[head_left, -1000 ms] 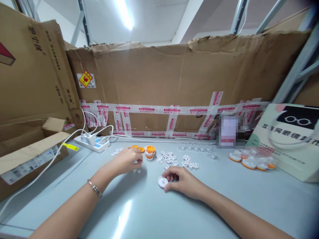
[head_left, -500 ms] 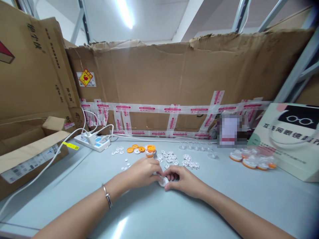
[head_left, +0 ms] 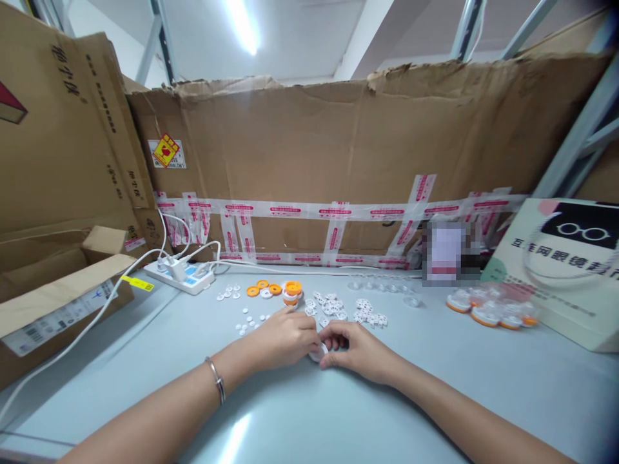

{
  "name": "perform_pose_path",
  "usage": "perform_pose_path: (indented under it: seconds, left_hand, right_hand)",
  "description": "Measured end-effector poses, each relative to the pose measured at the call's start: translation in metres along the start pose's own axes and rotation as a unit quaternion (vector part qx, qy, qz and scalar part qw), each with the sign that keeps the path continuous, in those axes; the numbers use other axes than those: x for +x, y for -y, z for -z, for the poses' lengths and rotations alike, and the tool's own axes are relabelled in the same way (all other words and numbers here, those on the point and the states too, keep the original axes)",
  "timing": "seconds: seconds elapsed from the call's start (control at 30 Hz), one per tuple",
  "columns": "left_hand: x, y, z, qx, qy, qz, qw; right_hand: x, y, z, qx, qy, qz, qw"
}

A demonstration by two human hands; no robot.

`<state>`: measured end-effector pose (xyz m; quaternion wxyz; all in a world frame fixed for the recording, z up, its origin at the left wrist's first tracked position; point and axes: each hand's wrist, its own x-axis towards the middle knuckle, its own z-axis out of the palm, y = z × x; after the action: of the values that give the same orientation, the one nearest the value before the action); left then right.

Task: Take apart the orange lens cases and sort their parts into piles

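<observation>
Head cam: my left hand [head_left: 285, 338] came in from 10 o'clock and meets my right hand [head_left: 360, 348]. Both pinch the white disc [head_left: 319, 353], small, round, smooth plastic, on the glossy grey table [head_left: 435, 399]. Orange rings [head_left: 264, 289] sit at 12.

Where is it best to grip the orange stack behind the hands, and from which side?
Probably pinch the orange stack across its round side wall, coming from above: it stands upright, and white pieces and flat rings crowd its flanks.
</observation>
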<state>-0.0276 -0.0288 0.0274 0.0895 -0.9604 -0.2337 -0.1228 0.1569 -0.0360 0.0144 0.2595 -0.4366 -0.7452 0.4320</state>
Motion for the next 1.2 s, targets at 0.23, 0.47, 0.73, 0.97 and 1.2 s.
perform_pose_path:
  seconds: [0.23,0.47,0.73,0.97,1.2]
  left_hand:
    - [0.002,0.002,0.003,0.021,0.016,-0.041,0.999]
    - [0.001,0.002,0.003,0.071,-0.016,-0.068,0.995]
    - [0.001,-0.003,0.01,0.157,-0.044,-0.132,0.978]
    - [0.002,-0.008,0.006,0.198,-0.068,-0.148,0.966]
    - [0.004,-0.013,0.011,0.216,-0.091,-0.155,0.96]
  right_hand:
    - [0.001,-0.001,-0.001,-0.017,0.001,0.011,1.0]
    - [0.0,-0.001,-0.001,-0.011,-0.003,0.009,1.0]
    - [0.0,-0.002,-0.002,-0.021,-0.004,0.019,1.0]
    - [0.0,-0.001,-0.002,-0.016,-0.007,0.033,0.999]
    - [0.001,0.0,-0.003,-0.03,-0.013,0.043,0.999]
